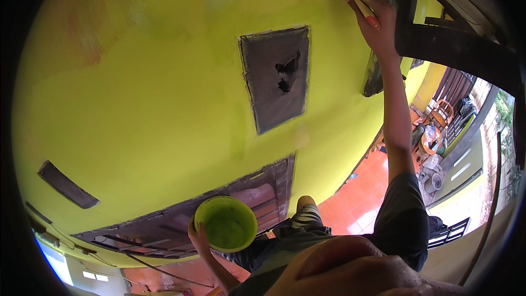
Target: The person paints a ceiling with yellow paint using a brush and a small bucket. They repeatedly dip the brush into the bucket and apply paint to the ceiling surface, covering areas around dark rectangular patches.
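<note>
My right hand [379,17] is raised high at the upper right, its arm stretched out along the yellow-green wall [170,109]. It grips the handle of a paintbrush [366,12] with an orange-red end; the green-smeared brush head points up and left, near the wall next to a dark frame. Low in the middle, my left hand [199,237] holds a round green tub [226,206] by its side, thumb at the rim. Green paint [227,234] lies inside the tub. The fingers beneath it are hidden.
A dark rectangular panel [268,98] with torn black holes sits in the wall. Below it is a dark-framed grille [268,189]. Dark wooden beams [460,44] stand close to my right arm. On the red tiled floor [350,203], a wooden chair [441,112] and a bucket [433,182] stand farther right.
</note>
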The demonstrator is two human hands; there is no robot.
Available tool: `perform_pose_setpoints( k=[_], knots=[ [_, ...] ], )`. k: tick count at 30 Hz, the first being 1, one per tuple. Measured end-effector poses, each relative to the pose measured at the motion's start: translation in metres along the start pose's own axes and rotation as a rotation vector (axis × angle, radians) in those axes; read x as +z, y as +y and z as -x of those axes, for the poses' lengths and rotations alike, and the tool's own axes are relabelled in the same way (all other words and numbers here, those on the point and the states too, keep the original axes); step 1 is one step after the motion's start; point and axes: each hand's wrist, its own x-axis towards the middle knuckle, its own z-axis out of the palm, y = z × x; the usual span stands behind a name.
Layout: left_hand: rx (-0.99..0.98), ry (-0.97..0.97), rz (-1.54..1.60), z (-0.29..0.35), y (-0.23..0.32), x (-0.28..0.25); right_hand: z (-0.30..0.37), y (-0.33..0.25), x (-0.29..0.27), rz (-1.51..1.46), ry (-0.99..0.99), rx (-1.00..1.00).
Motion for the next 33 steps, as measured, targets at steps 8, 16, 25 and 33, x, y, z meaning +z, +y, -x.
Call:
perform_pose_setpoints(
  k=[8, 16, 25, 33],
  knots=[
    [0.003, -0.024, -0.08, -0.004, -0.003, -0.005, 0.044, -0.011, -0.01, 0.04, -0.07, 0.047],
    [0.021, -0.03, -0.083, -0.004, -0.005, -0.004, 0.077, -0.036, -0.021, 0.077, -0.197, 0.098],
    [0.004, -0.027, -0.081, -0.003, 0.003, -0.004, 0.09, -0.039, -0.035, -0.135, -0.115, 0.348],
    [-0.052, -0.007, -0.099, 0.001, 0.013, -0.007, 0.076, -0.027, -0.006, -0.769, 0.478, 0.781]
  ],
)
